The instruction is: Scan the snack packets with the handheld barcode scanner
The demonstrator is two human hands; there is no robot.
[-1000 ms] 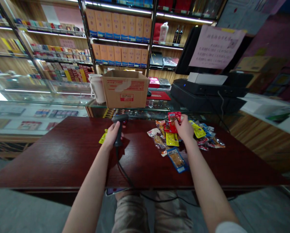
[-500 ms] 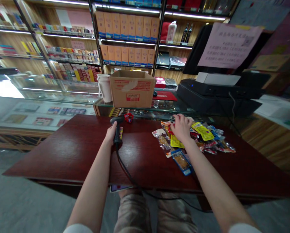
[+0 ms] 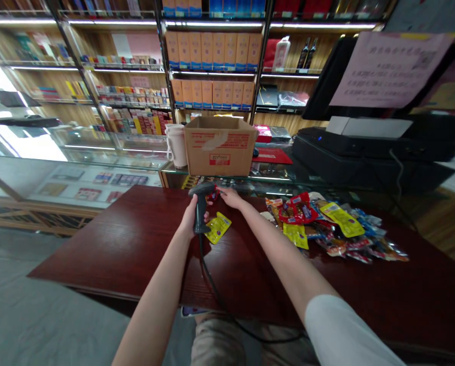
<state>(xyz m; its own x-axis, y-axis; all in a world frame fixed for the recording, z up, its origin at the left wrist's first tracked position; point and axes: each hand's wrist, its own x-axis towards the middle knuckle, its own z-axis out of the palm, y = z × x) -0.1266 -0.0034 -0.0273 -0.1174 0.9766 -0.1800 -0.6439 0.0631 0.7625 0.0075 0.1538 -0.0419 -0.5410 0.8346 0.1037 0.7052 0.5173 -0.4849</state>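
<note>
From the head camera, the left hand [image 3: 190, 217] is closed around a black handheld barcode scanner [image 3: 201, 207], whose black cable [image 3: 211, 287] trails down off the dark red wooden bench [image 3: 116, 244]. The right hand [image 3: 230, 197] is loosely open, its fingers just beside a small red packet [image 3: 213, 194] by the scanner's head. A yellow sachet [image 3: 218, 227] lies just below the right hand, and a heap of colourful plastic snack packets [image 3: 328, 227] sits well to the right.

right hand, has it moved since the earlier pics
Yes, to its left: the right hand was over the snack packets, right of the cardboard box; now it is in front of the box, by the barcode scanner.
</note>
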